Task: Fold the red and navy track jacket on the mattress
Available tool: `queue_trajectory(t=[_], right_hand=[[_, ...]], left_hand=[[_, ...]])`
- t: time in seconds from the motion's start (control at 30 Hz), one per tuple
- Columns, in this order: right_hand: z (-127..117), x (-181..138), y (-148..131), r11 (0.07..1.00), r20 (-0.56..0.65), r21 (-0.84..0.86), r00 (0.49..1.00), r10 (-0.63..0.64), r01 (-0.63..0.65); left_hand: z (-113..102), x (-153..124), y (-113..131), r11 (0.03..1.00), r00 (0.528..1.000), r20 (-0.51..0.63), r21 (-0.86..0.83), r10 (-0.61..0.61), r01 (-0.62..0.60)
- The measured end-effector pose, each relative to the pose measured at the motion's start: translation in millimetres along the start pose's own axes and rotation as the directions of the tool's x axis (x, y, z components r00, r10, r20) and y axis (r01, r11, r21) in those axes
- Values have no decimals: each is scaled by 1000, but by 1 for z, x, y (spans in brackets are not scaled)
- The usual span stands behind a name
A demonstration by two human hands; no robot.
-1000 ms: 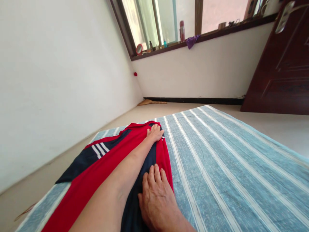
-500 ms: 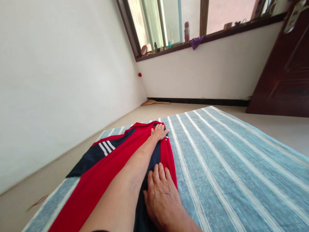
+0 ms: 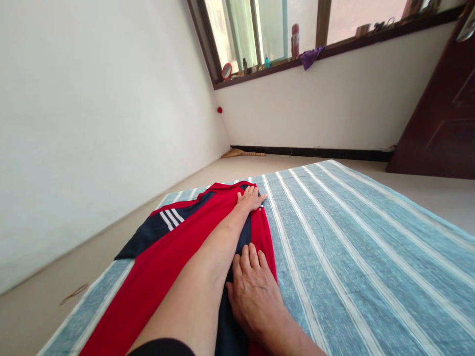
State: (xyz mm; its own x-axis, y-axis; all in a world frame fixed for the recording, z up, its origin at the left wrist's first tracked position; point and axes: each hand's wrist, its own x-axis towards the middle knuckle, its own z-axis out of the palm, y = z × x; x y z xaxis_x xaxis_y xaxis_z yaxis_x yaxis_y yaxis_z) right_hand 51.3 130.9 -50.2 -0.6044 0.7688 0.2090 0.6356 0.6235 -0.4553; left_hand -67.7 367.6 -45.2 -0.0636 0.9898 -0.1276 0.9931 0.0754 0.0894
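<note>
A red and navy shirt [image 3: 163, 277] with three white stripes on its sleeve lies spread on a blue striped cloth [image 3: 334, 257]. Its right side looks turned inward, giving a straight red and navy strip along that edge. Near the far end of the shirt my left hand [image 3: 250, 199] rests flat, palm down, with its fingers stretched out. Closer to me, my right hand [image 3: 256, 289] lies flat on the navy and red strip, fingers extended. My left forearm crosses over the shirt and hides part of its middle. Neither hand grips the fabric.
A windowsill [image 3: 274, 68] at the back carries a red-rimmed mirror [image 3: 227, 71], a flask [image 3: 295, 42], small bottles and a purple cloth [image 3: 310, 58]. A hand broom [image 3: 243, 154] lies on the floor by the wall. To the right stands a dark red door [image 3: 438, 113].
The camera view has shifted slightly, so the room and shirt appear a little further right and higher. Both hands keep about the same places on the shirt.
</note>
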Motion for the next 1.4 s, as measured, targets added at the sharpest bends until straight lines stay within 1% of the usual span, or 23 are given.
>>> queue_trajectory(t=[0.1, 0.17, 0.23, 0.3, 0.37, 0.43, 0.47, 0.57, 0.67, 0.73, 0.77, 0.83, 0.93, 1.0, 1.07, 1.13, 1.2, 1.27, 1.33, 1.37, 1.4], right_hand=[[2, -1, 1, 1000, -12, -5, 1000, 4, -4], [3, -2, 1, 1000, -17, -14, 1000, -1, 1], [2, -2, 2, 1000, -20, -26, 1000, -6, 6], [0, -3, 2, 999, -20, -35, 1000, -12, 11], [-1, -4, 2, 999, -20, -43, 1000, -19, 18], [-2, -6, 3, 997, -9, -62, 999, -42, 41], [-3, -7, 4, 996, -2, -76, 998, -57, 56], [-3, -10, 8, 987, 32, -126, 995, -94, 98], [-3, -11, 10, 983, 53, -166, 996, -72, 80], [-3, -11, 10, 982, 49, -180, 997, -53, 61], [-3, -11, 10, 981, 46, -185, 998, -50, 57], [-2, -11, 10, 980, 40, -194, 998, -43, 50], [-2, -12, 11, 978, 41, -205, 998, -41, 48], [-2, -13, 11, 976, 48, -211, 998, -42, 51], [-2, -14, 12, 975, 52, -215, 998, -42, 52], [-1, -15, 12, 974, 53, -217, 997, -47, 57], [0, -15, 13, 973, 46, -224, 998, -51, 60], [0, -15, 13, 971, 41, -230, 997, -58, 66], [1, -15, 13, 970, 43, -231, 997, -63, 71], [1, -14, 13, 971, 47, -229, 997, -66, 75], [1, -14, 13, 971, 50, -227, 996, -68, 77]], left_hand=[[-6, -8, 5, 1000, 999, -28, -2, 25, -26], [-11, -22, 10, 998, 996, -68, 6, 58, -58], [-16, -43, 14, 994, 990, -95, 20, 107, -106], [-19, -74, 15, 985, 981, -98, 31, 170, -168], [-21, -114, 13, 971, 967, -84, 26, 238, -237], [-21, -163, 10, 960, 959, -51, -7, 280, -281], [-21, -190, 9, 958, 959, -33, -31, 283, -284], [-16, -274, 6, 957, 964, -35, -112, 265, -267], [-5, -348, 1, 959, 979, -77, -201, 189, -201], [5, -384, -4, 959, 989, -61, -243, 137, -148], [11, -398, -6, 962, 994, -44, -252, 100, -108], [20, -416, -9, 967, 999, -2, -252, 48, -47], [29, -429, -6, 971, 999, 35, -240, 9, 0], [32, -432, -4, 969, 1000, 21, -247, -7, 12], [31, -429, -5, 962, 1000, -24, -273, -7, 0], [27, -417, -11, 952, 995, -104, -305, -5, -27], [20, -393, -19, 949, 978, -204, -314, -36, -31], [9, -358, -26, 961, 956, -274, -275, -102, 23], [-1, -318, -30, 981, 952, -275, -170, -135, 90], [-6, -299, -31, 977, 948, -248, -117, -200, 176], [-9, -281, -31, 955, 929, -221, -80, -297, 287]])
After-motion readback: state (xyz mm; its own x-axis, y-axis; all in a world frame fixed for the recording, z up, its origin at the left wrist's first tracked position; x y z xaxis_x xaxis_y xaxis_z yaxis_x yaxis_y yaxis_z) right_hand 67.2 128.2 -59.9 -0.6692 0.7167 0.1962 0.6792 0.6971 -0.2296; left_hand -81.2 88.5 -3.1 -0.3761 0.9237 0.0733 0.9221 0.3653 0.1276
